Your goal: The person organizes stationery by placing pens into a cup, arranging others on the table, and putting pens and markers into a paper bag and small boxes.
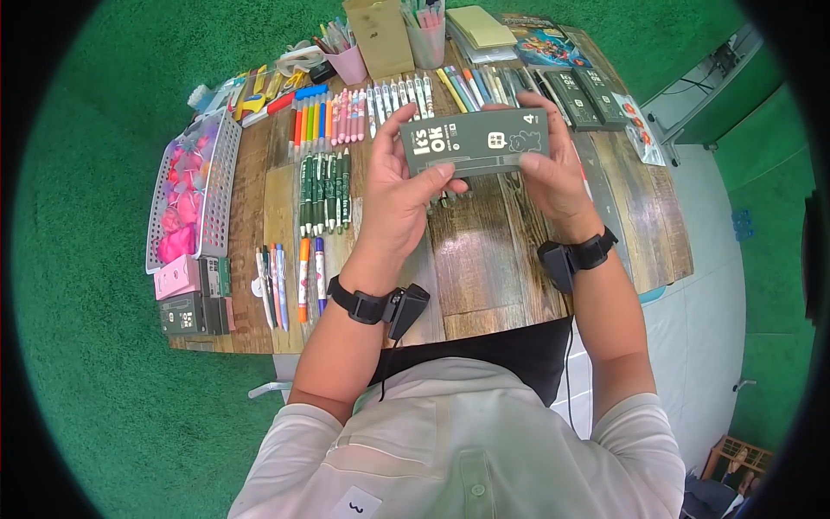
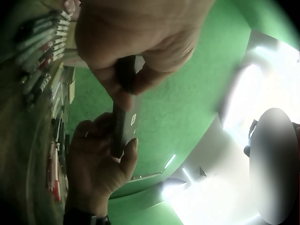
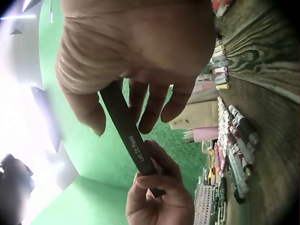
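A flat dark-grey pen box [image 1: 471,138] with white "It's OK" lettering and a bear drawing is held up over the table, its printed face toward the head camera. My left hand [image 1: 398,195] grips its left end, thumb on the front face. At the other end my right hand [image 1: 558,182] holds it, with the thumb on the lower front edge. The right wrist view shows a narrow side of the box [image 3: 129,133], printed "Let It Pass". Beneath the hands, some pens on the table are partly hidden.
Dark green pens [image 1: 324,192], orange and purple markers [image 1: 303,281] and pink pens [image 1: 348,114] lie in rows. A white basket [image 1: 220,186] of pink items stands left, near stacked boxes [image 1: 186,311]. Pen cups [image 1: 346,65] flank a brown paper bag [image 1: 380,39]. More dark boxes [image 1: 572,99] lie right.
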The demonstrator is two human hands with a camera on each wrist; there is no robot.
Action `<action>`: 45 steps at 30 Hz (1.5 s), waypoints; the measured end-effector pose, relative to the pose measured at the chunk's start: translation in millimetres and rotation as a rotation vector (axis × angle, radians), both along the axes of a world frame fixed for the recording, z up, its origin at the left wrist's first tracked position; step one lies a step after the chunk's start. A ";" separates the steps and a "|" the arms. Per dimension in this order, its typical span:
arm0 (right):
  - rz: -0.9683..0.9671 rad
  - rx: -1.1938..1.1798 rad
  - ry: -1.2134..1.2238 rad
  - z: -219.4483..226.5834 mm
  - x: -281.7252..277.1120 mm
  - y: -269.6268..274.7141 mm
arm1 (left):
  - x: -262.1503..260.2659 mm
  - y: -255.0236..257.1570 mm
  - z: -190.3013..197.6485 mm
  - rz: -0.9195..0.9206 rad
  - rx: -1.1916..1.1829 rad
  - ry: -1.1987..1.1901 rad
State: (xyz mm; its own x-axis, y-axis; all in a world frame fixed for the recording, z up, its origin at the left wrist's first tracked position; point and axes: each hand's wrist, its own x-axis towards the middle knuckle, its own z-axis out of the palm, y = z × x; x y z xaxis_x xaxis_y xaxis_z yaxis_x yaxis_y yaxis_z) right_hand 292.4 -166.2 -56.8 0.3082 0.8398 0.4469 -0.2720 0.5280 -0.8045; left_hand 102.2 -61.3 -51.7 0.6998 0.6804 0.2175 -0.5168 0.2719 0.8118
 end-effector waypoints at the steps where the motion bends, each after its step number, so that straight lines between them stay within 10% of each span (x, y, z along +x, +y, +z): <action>1: -0.035 -0.104 0.034 -5.3 6.5 -0.9 | 0.7 1.9 -2.5 0.052 0.003 0.000; 8: -0.047 -0.286 -0.266 -23.2 -2.4 6.4 | 0.7 13.8 -11.1 0.190 -0.062 -0.049; 31: 0.712 -0.342 0.031 -11.1 -8.9 -0.1 | -1.9 10.9 -3.2 0.224 -0.005 -0.016; 37: 0.423 -0.379 -0.101 -23.3 -12.5 5.2 | 1.0 -1.4 4.1 0.123 0.143 0.044; 39: 0.049 -0.319 -0.572 -27.8 -16.6 12.3 | -0.9 -5.8 8.0 0.118 0.268 0.087; 45: -0.202 -0.265 -0.961 -16.7 -21.4 4.3 | -2.2 -1.4 -0.5 -0.038 0.037 0.200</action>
State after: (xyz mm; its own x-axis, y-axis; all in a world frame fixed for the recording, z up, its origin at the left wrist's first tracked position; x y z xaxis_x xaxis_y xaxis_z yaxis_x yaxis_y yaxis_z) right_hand 271.0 -161.9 -73.5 0.0634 0.9197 0.3875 0.6256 0.2659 -0.7335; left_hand 100.0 -62.7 -52.2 0.7565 0.6469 0.0961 -0.3342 0.2561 0.9070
